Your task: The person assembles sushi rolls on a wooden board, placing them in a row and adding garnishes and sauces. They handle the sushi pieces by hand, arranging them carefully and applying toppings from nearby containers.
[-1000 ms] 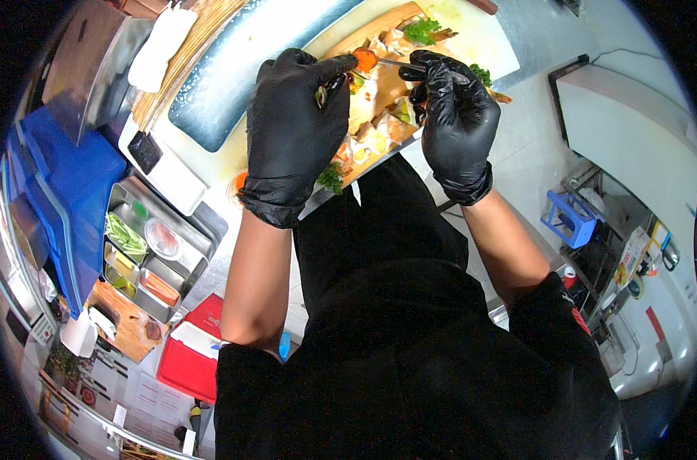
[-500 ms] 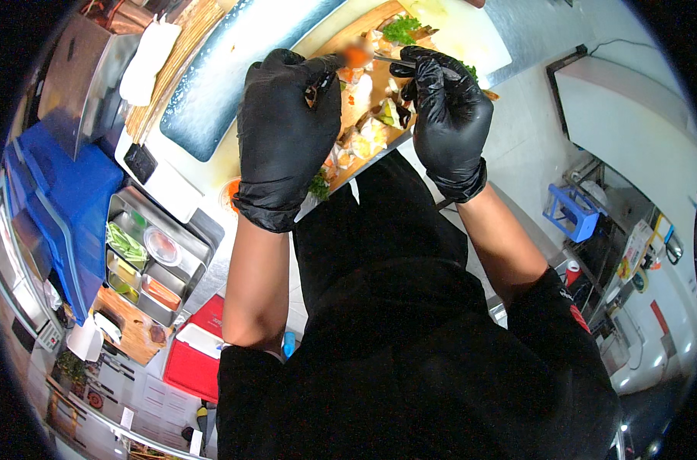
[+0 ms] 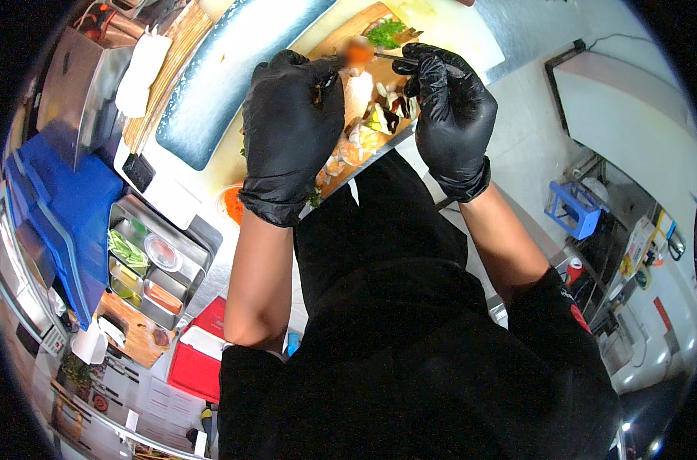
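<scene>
My left hand (image 3: 293,138), in a black glove, is over the left part of a wooden board (image 3: 351,27) with its fingers curled together. What they pinch, if anything, is hidden. Beside those fingertips is a blurred orange clump (image 3: 357,52). From the right, my gloved right hand (image 3: 457,115) grips a thin metal utensil (image 3: 396,58), its tip reaching the clump; its exact kind is unclear. Below both hands, sushi-like pieces (image 3: 377,119) with orange, white, yellow and dark parts lie on the board. A curly green garnish (image 3: 385,33) sits at its far end.
A long blue-and-white plate (image 3: 226,84) lies to the left, with a bamboo mat (image 3: 172,73) and white cloth (image 3: 143,73) beyond. Near my left wrist stands a cup of orange bits (image 3: 231,203). Further left are steel ingredient pans (image 3: 170,257) and a blue container (image 3: 68,199).
The board and the plate have shifted slightly left in view. Both hands sit a little further right over the food, still curled. The orange clump stays between them.
</scene>
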`<state>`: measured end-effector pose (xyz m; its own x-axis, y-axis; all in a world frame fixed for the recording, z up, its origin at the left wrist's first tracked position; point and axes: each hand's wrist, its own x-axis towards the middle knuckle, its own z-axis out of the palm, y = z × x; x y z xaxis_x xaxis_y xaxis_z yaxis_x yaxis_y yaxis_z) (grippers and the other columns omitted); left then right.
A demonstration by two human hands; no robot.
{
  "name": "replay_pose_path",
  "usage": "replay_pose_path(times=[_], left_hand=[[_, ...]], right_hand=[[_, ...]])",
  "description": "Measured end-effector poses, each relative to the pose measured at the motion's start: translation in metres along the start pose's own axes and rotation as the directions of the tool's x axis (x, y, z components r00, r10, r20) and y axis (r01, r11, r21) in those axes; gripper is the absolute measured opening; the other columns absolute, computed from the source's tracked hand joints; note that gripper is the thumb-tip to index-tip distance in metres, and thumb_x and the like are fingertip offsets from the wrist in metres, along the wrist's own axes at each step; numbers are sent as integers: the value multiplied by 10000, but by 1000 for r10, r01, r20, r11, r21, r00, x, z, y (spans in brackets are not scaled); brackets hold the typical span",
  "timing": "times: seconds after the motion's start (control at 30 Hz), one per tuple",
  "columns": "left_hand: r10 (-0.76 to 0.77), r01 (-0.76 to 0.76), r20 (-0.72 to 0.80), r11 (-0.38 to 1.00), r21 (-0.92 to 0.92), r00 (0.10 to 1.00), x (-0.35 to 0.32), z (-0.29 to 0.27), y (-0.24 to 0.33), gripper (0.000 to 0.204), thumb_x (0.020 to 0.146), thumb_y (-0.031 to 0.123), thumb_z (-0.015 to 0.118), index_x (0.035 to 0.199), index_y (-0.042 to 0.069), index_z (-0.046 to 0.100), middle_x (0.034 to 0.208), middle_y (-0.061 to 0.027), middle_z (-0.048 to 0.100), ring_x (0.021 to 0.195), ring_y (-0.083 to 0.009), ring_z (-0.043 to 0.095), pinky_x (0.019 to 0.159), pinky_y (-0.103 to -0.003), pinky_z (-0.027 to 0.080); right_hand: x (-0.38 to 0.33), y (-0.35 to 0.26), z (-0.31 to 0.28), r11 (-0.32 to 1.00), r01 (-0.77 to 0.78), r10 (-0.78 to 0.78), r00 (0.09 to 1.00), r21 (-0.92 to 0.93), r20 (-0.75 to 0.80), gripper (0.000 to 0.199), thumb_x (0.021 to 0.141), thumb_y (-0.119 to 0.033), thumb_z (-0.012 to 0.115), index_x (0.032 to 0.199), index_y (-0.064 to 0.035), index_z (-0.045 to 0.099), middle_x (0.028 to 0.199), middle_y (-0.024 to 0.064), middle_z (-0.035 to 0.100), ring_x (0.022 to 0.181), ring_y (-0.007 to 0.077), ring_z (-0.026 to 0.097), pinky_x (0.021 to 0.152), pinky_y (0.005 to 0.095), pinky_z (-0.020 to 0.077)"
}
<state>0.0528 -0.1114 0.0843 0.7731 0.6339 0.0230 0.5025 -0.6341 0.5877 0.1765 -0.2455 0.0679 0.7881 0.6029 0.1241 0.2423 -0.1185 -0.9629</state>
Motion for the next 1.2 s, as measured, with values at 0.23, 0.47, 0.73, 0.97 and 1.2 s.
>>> replay_pose_path(times=[0.23, 0.47, 0.73, 0.97, 1.2], left_hand=[[23, -23, -4, 998, -52, 1000, 5, -1, 4, 232, 900, 145, 642, 1093, 114, 767, 949, -156, 658, 939, -343, 624, 858, -434, 497], [7, -8, -34, 1000, -6, 999, 1, 1, 0, 239, 896, 139, 650, 1104, 131, 769, 943, -154, 654, 924, -331, 626, 861, -419, 496], [32, -36, -58, 997, -62, 998, 10, 0, 13, 253, 910, 149, 641, 1131, 142, 764, 918, -160, 653, 928, -334, 635, 849, -428, 491], [49, -49, -37, 999, -12, 998, 15, 11, 11, 254, 913, 156, 639, 1133, 143, 764, 920, -160, 655, 918, -339, 638, 845, -429, 496], [28, -30, -33, 997, -68, 999, 17, 5, 15, 257, 912, 167, 644, 1139, 140, 760, 933, -158, 661, 939, -344, 634, 863, -426, 494]], right_hand=[[1, 0, -1, 999, 15, -14, 1000, -40, 18, 181, 991, -90, 612, 1048, 49, 712, 927, 151, 757, 840, 208, 733, 775, 324, 563], [4, 1, -5, 995, 44, -37, 996, -94, 77, 220, 1042, -84, 544, 1133, 68, 674, 967, 106, 744, 799, 99, 640, 730, 253, 519], [10, -3, -13, 978, 114, -101, 991, -177, 82, 223, 1039, -79, 545, 1131, 80, 671, 997, 126, 746, 858, 125, 677, 762, 269, 539], [17, 3, -11, 973, 196, -198, 980, -121, -4, 160, 963, -87, 622, 1036, 15, 721, 934, 177, 748, 840, 275, 749, 771, 346, 576], [20, 1, -14, 948, 243, -243, 970, -206, 25, 154, 944, -96, 642, 1038, -5, 725, 942, 177, 746, 845, 312, 746, 758, 369, 582]])
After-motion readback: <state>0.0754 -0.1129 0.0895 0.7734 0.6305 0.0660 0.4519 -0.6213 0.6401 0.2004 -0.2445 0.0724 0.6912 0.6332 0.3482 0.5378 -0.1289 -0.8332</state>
